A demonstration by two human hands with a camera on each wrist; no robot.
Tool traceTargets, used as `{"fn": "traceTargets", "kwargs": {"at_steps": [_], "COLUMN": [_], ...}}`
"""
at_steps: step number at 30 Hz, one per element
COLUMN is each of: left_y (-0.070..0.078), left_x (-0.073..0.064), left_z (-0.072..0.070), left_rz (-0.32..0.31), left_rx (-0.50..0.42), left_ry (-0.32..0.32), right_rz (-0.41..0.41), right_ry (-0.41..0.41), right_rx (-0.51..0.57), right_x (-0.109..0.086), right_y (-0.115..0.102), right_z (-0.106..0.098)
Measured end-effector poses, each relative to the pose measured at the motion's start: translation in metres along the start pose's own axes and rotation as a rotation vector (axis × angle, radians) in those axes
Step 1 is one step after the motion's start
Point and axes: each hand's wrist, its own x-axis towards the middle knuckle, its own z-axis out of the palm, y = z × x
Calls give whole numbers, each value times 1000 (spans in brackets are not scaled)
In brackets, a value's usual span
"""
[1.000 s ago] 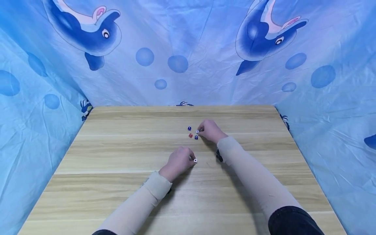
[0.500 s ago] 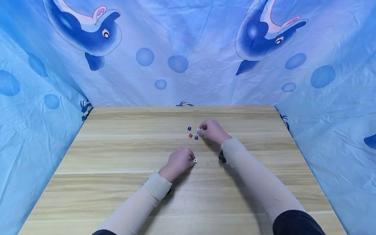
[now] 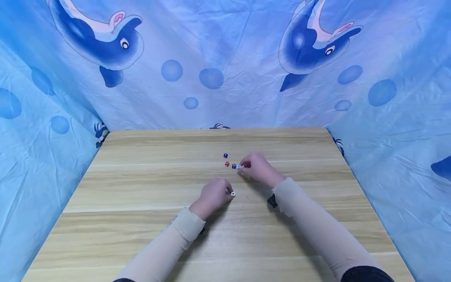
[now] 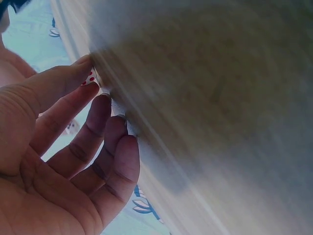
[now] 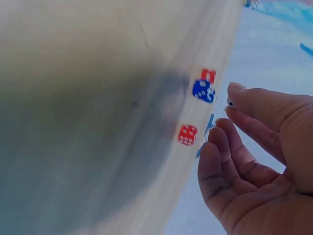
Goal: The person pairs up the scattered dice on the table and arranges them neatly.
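Observation:
My left hand (image 3: pixel 213 196) pinches a white die (image 3: pixel 233 194) between thumb and forefinger, low over the wooden table. Red dots show on this die (image 4: pixel 89 78) in the left wrist view, and the other fingers curve loosely below it. Farther forward, my right hand (image 3: pixel 258 168) pinches another white die (image 3: pixel 239 166), mostly hidden by the fingertips in the right wrist view. Directly left of it lies a blue die (image 3: pixel 234 166), then a red die (image 3: pixel 227 164). A second blue die (image 3: pixel 225 156) sits a bit farther back. Whether the right die touches the table cannot be told.
The wooden tabletop (image 3: pixel 141 188) stretches around both hands. A blue curtain (image 3: pixel 232 105) with dolphin prints hangs behind its back edge and along both sides. In the right wrist view, a blue die (image 5: pixel 203 91) overlaps a red one (image 5: pixel 208 75), with another red die (image 5: pixel 187 134) apart.
My right hand has carried its white die nearer to me, from behind the near blue die to just right of it. The left hand keeps its place, and the view has shifted slightly.

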Motion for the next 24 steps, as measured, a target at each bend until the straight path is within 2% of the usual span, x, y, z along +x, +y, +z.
{"fn": "traceTargets", "kwargs": {"at_steps": [4,13,24], "left_y": [-1,-1,-2], "left_x": [0,1,4], "left_z": [0,1,1], "left_rz": [4,-10,-13], "left_rx": [0,-20,-18], "left_ry": [1,-17,-16], "right_rz": [-22,-94,-142], "right_ry": [-54,-149,-119], "right_rx": [-15,-121,-72], "right_x": [-15,-45,-52], "right_y": [3,2,-8], "right_z": [7,28,40]}}
